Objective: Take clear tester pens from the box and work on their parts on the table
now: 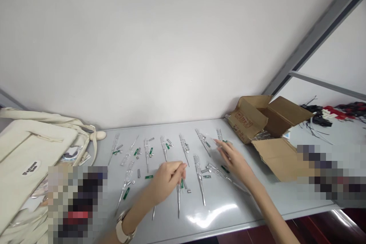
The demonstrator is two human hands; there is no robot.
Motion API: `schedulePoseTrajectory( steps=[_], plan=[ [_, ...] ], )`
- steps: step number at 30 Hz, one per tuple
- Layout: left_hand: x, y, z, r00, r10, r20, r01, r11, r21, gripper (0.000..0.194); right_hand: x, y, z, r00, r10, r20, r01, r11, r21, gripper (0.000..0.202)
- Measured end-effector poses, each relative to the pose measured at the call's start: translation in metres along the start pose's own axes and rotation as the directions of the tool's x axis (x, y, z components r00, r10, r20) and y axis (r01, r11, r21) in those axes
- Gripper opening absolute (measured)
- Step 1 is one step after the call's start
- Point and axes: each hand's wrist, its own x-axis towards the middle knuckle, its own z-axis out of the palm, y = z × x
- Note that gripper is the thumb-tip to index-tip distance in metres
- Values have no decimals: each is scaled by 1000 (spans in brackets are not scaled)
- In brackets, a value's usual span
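Observation:
My left hand (168, 180) hovers over the near rows of clear-handled screwdrivers, fingers curled together; whatever they may hold is hidden. Below it a screwdriver (178, 202) points towards me, with a green strip (182, 184) and small metal parts beside it. My right hand (233, 159) reaches over the right end of the rows, its fingers bent in a pinch. Something thin and see-through, perhaps plastic film (211, 140), shows at its fingertips. Under that wrist lies another clear screwdriver (221, 173). Between my hands a screwdriver (199, 179) rests on the grey table (160, 232).
Several more screwdrivers with green strips and small metal cylinders are spread to the left. An open cardboard box (246, 122) stands at the right, its flap (281, 158) folded outwards. A cream bag (42, 152) lies at the left. Black and red cables (334, 112) are at far right.

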Motion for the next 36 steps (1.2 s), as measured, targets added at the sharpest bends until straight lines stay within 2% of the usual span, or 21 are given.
schedulePoseTrajectory(
  steps=[1,2,4,5,7,10,14,16,17,19,20,21,22,23,24,27,29,32,36],
  plan=[
    [1,2,3,991,123,-59,-116,987,109,38,-2,-15,0,996,-23,81,21,1000,19,41],
    [2,4,5,962,253,-101,-224,946,232,30,-5,-31,0,987,-51,152,46,998,36,40],
    [6,7,11,889,447,-98,-362,818,448,26,-10,-61,2,967,-79,240,63,995,74,39],
    [7,7,14,866,496,-69,-393,758,520,30,-12,-74,4,959,-69,276,42,994,102,37],
    [10,6,20,847,531,-5,-418,673,611,37,-16,-93,6,942,-52,332,-13,981,192,30],
    [12,0,26,829,557,52,-434,583,687,41,-21,-111,7,936,-82,343,-43,939,341,25],
    [10,-7,29,809,587,24,-390,505,770,36,-23,-114,-10,925,-139,354,-23,909,417,37],
    [9,-8,28,793,609,-28,-358,502,787,29,-20,-99,-30,935,-131,330,-14,915,404,32],
    [8,-8,27,789,611,-63,-340,519,784,25,-17,-85,-43,959,-86,272,-30,919,394,27],
    [8,-9,23,787,600,-142,-300,574,762,17,-8,-47,-72,999,18,41,-32,931,364,21],
    [8,-9,21,785,592,-183,-278,600,750,17,-3,-24,-86,982,129,-137,-76,938,339,20],
    [7,-10,19,782,584,-220,-259,624,738,21,4,1,-98,907,259,-331,-155,938,310,20],
    [7,-11,17,779,574,-252,-244,647,722,26,11,26,-108,791,368,-489,-266,926,268,20],
    [7,-12,15,775,565,-284,-231,671,704,30,19,50,-117,713,441,-545,-406,894,192,19],
    [7,-13,13,772,554,-310,-222,693,685,32,27,72,-122,709,489,-509,-535,843,64,17],
    [7,-15,11,773,527,-354,-212,740,638,31,50,121,-127,730,567,-383,-622,782,-28,17],
    [7,-18,12,766,531,-363,-218,745,630,28,62,139,-123,710,628,-320,-676,734,-59,29],
    [8,-21,13,764,537,-358,-224,741,633,27,77,154,-114,618,734,-283,-780,618,-98,36],
    [8,-23,13,768,533,-354,-224,742,632,25,92,167,-101,481,825,-295,-874,476,-95,17]
  ],
)
